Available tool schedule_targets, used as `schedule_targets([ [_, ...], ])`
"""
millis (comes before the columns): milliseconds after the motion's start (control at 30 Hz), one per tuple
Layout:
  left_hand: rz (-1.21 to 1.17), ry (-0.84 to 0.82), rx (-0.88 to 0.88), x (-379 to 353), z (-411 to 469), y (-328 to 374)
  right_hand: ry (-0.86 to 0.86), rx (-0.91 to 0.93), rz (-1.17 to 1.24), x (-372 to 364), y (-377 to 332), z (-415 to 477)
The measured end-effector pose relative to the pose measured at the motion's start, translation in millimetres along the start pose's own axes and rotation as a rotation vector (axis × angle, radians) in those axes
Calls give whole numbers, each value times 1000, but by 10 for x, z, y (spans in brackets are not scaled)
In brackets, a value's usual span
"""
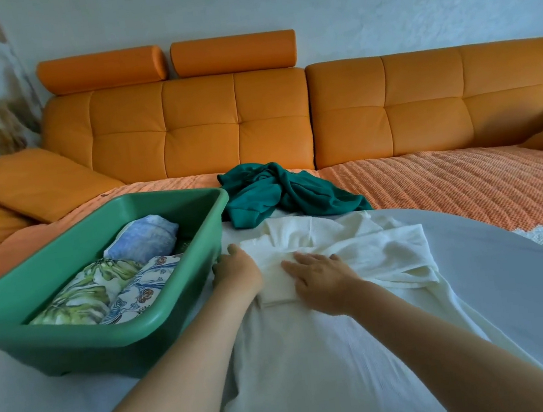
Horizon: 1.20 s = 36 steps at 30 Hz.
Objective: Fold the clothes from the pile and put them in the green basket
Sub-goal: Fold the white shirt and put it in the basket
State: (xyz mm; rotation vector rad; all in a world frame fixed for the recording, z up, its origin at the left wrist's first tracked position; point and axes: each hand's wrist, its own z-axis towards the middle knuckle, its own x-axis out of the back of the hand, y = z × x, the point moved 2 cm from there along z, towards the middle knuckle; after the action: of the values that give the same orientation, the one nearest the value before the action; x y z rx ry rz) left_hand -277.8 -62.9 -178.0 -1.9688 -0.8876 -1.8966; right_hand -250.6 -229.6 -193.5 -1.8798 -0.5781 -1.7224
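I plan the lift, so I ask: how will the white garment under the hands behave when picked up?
Probably floppy: the white garment lies in soft wrinkles, flat under the right hand. Likely light, since the cloth looks thin. Its folds may fall open unless supported from below.

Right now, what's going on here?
A person is folding a white garment on a table. The right hand presses flat on the folded part. The left hand is at the garment's left edge, right beside the green basket; whether it grips the cloth is unclear. The basket already holds three folded pieces. A teal garment lies crumpled behind the white one, not yet folded.
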Motion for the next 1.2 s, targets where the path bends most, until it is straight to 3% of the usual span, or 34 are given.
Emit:
schedule_targets([
  [133, 32, -14, -5, -70, -3, -42, 2, -45, -83, -33, 83, -34],
  [300, -123, 85, -122, -66, -103, 102, 16, -67, -104, -73, 60, 8],
  [500, -285, 78, -442, 107, -81, 155, 31, -96, -76, -85, 61, 63],
  [767, -336, -141, -484, 411, -23, 466, 9, -161, -1, 48, 182, 25],
  [933, -534, -293, -537, 398, -120, 889, 318, -347, 295, 435, 760, -49],
  [1033, -752, -553, -604, 193, -300, 1090, 383, -429, 701, 491, 999, -115],
  [1100, -942, -807, -582, 30, -381, 1166, 334, -430, 732, 448, 1031, -121],
  [1133, -991, -852, -563, -14, -387, 1182, 316, -442, 691, 407, 1036, -118],
  [1200, -1061, -751, -483, -13, -317, 1154, 320, -476, 634, 365, 1023, -110],
])
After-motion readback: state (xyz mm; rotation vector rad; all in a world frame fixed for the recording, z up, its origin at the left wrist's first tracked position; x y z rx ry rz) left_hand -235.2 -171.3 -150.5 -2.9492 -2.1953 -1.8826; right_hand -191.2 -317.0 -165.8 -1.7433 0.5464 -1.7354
